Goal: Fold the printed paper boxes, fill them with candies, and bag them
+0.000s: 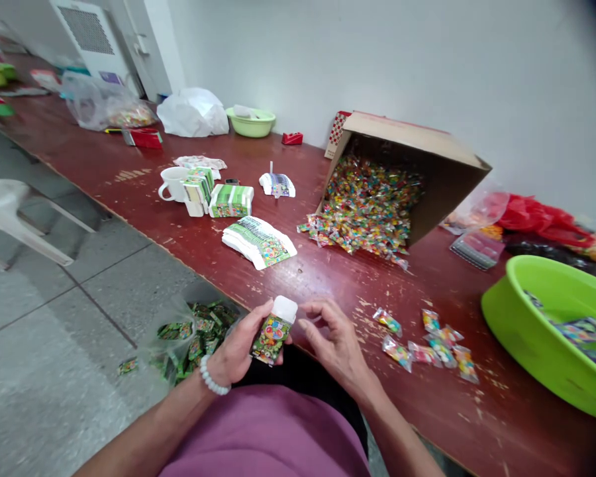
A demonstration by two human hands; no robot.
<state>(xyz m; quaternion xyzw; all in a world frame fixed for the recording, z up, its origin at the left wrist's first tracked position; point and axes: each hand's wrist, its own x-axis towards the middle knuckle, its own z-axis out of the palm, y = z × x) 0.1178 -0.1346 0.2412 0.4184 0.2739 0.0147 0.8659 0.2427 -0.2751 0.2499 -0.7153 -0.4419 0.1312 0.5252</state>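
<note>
The left hand [243, 341] pinches a small carton [271, 339], probably light, crushable, best held by its sides; beside it the right hand [336, 339] curves, fingers parted.

The green basin [521, 344] runs past the right edge, the white stool [2, 193] past the left. The small box [271, 339] hides part of the left hand [236, 348]; print on the flat cartons [263, 242] is unreadably small.

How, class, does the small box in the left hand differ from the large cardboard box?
The small box is much smaller than the cardboard box. The small box is colourfully printed; the cardboard box looks mostly plain brown. The left hand holds the small box; the cardboard box sits on the table. Both are boxes.
</note>
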